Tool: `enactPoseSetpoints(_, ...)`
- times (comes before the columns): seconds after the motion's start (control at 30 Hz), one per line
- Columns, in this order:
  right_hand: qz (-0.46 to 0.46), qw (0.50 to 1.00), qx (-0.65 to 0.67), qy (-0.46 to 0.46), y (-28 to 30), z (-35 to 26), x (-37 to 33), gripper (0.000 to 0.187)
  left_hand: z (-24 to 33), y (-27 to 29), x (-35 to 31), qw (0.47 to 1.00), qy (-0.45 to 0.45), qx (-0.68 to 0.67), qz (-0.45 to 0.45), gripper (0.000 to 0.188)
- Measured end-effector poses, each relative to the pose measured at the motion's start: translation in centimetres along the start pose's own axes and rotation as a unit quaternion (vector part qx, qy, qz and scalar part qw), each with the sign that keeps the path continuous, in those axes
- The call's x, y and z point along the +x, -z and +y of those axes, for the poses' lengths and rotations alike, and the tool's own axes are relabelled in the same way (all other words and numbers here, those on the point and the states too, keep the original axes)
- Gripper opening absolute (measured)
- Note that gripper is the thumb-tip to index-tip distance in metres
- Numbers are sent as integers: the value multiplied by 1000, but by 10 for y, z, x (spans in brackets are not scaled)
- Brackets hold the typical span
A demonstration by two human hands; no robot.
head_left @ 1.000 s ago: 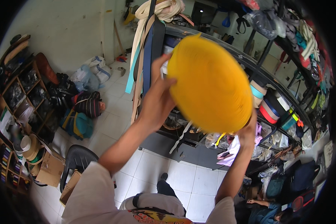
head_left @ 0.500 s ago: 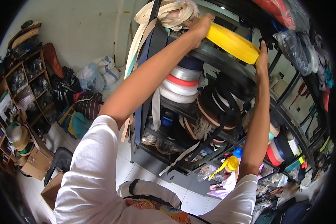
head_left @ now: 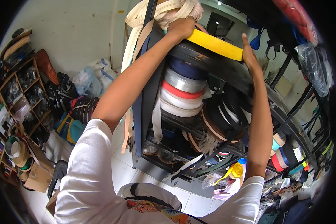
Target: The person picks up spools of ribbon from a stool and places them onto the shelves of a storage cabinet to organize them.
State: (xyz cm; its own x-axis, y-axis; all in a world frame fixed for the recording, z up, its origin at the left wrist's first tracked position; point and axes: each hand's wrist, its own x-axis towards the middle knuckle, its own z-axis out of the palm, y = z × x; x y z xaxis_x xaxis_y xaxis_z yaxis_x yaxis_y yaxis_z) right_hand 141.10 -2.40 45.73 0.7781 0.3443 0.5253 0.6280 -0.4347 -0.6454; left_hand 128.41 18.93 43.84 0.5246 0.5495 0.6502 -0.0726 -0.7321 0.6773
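Observation:
A wide, flat roll of yellow webbing (head_left: pixel 216 45) lies level at the top of the black shelf rack (head_left: pixel 209 67), its front edge toward me. My left hand (head_left: pixel 182 29) is closed on the left end of the roll, its fingertips partly out of sight behind it. At the opposite end, my right hand (head_left: pixel 251 56) presses against the roll's side with one digit pointing up; its other fingers are hidden. Beside my left hand hang bundled cream straps (head_left: pixel 142 16), with a pale pink coil behind it.
Below, the rack holds a stack of navy, silver, red and white rolls (head_left: pixel 181 91) and black rolls (head_left: pixel 227 115). A small yellow coil (head_left: pixel 236 170) sits lower right. Plastic-wrapped goods (head_left: pixel 313 71) hang at right. Wooden cubbies (head_left: pixel 26 87) and a cardboard box (head_left: pixel 39 175) stand at left.
The yellow roll has come down from its tilt to nearly level on the rack's top, shifting left with both hands. My view has shifted slightly too.

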Motion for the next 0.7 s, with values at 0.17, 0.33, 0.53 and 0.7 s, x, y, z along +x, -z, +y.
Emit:
enactPoseSetpoints(0.17, -50, 999, -16, 14, 0, 13, 13, 94, -6, -5, 11, 970, -112, 214, -39, 54)
enactPoseSetpoints(0.33, -2, 991, -130, -28, 2, 33, 10, 93, -5, -11, -1, 988, -79, 134, 7, 51)
enactPoseSetpoints(0.53, 201, 963, -150, 98, 17, -24, -54, 78, 8, -15, -34, 896, -279, 245, 244, 36)
enactPoseSetpoints(0.7, 282, 906, 9, 315, -16, -19, -125, 35, 19, 25, -146, 848, -387, 238, 274, 28)
